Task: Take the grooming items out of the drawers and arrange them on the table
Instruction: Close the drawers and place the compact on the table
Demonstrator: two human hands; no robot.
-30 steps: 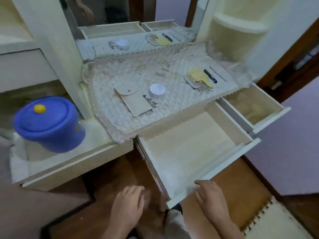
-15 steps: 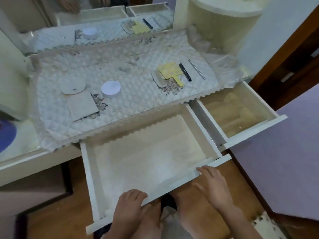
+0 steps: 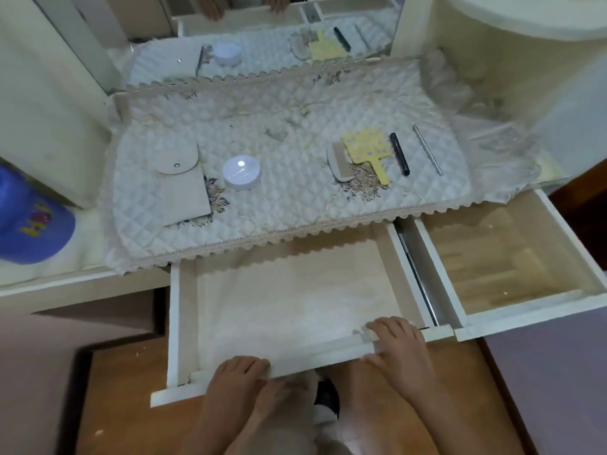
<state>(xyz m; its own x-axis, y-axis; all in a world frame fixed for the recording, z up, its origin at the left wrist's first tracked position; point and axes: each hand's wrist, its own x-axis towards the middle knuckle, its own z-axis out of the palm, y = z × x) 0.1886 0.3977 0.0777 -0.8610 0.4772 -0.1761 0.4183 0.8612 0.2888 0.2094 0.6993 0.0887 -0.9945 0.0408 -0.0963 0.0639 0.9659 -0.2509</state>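
Two white drawers stand pulled out below the quilted tabletop (image 3: 295, 126). The wide middle drawer (image 3: 184, 323) shows nothing inside. My left hand (image 3: 238, 379) and my right hand (image 3: 397, 343) both grip its front panel. The smaller right drawer (image 3: 525, 310) is open too. On the table lie a beige snap pouch (image 3: 184, 182), a round white jar (image 3: 241, 172), a small comb (image 3: 338, 160), a yellow hand mirror (image 3: 366, 147), a black pen-like tube (image 3: 399, 153) and a thin metal stick (image 3: 427, 149).
A mirror (image 3: 262, 31) runs along the back of the table. A blue lidded bucket (image 3: 29, 221) sits on the low shelf at left. A curved cream shelf unit (image 3: 512, 60) rises at right. Below the drawers is wooden floor (image 3: 124, 405).
The view has swung to the right and down, centring on the middle drawer. My left hand rose from below onto the drawer's front panel, and both hands now hold it.
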